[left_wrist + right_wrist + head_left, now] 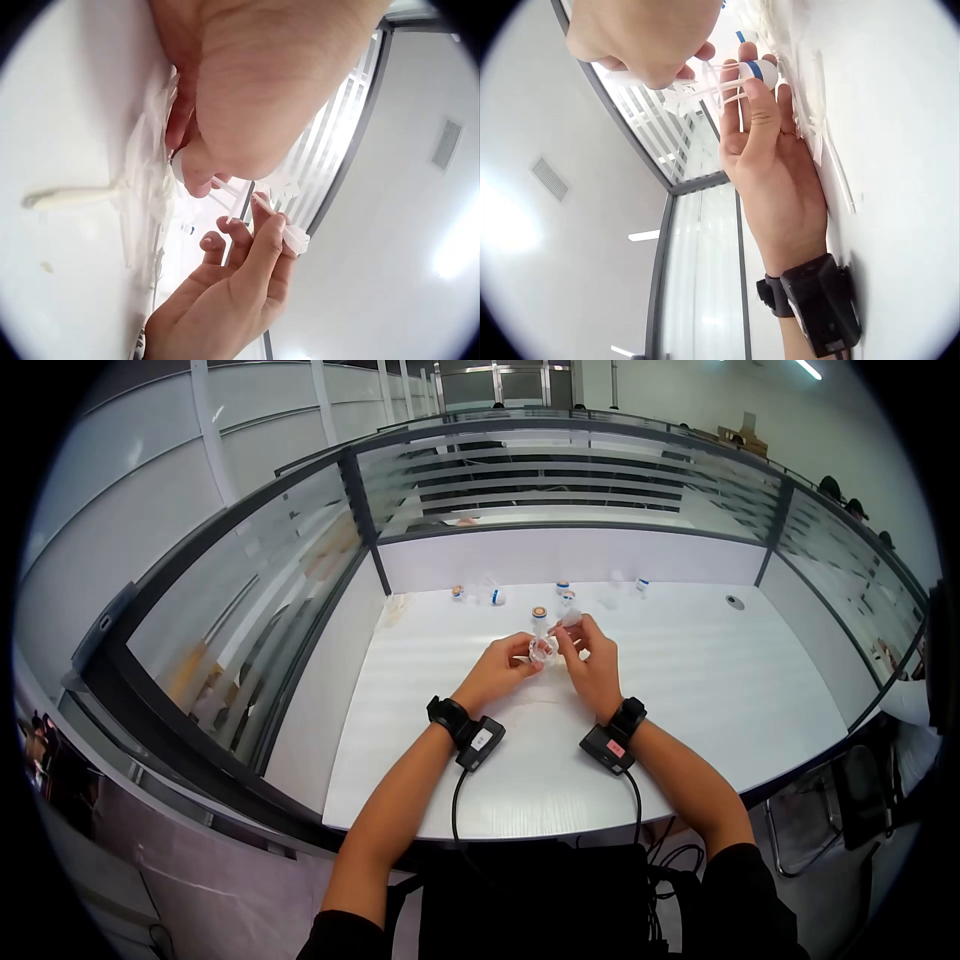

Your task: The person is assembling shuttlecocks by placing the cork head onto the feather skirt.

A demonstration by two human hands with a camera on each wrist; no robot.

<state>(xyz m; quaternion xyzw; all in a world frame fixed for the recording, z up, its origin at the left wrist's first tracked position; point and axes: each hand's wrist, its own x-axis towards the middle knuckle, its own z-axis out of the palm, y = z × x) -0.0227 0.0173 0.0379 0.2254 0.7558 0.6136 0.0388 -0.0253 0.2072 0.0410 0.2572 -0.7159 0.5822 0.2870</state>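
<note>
Head view puts our two hands together over the middle of the white desk (pixel 700 690), the left hand (pixel 497 672) and the right hand (pixel 597 665) meeting fingertip to fingertip. The right wrist view shows the grip best. The left hand's thumb and fingers pinch a small vial (pixel 762 73) with a blue band, held just off the desk, and thin strands of clear plastic film (pixel 705 82) stretch from it up to the right hand. In the left wrist view the right hand's fingers are curled round a crumpled bit of that film, pinching it just beside the left hand. We judge the unwrapping to be partway through: some film has been pulled away from the vial, but strands run taut between the two hands, so it is not free of the vial yet. A loose heap of clear wrapping (pixel 146 176) lies on the desk under the left hand, with a pale stick-like piece (pixel 67 199) beside it. We cannot tell what that piece is. Farther out, several capped vials (pixel 539 616) stand or lie near the back of the desk, some with blue tops and some with orange. We cannot tell whether any of them carry film. A glass partition (pixel 560 480) rings the desk beyond them.
</note>
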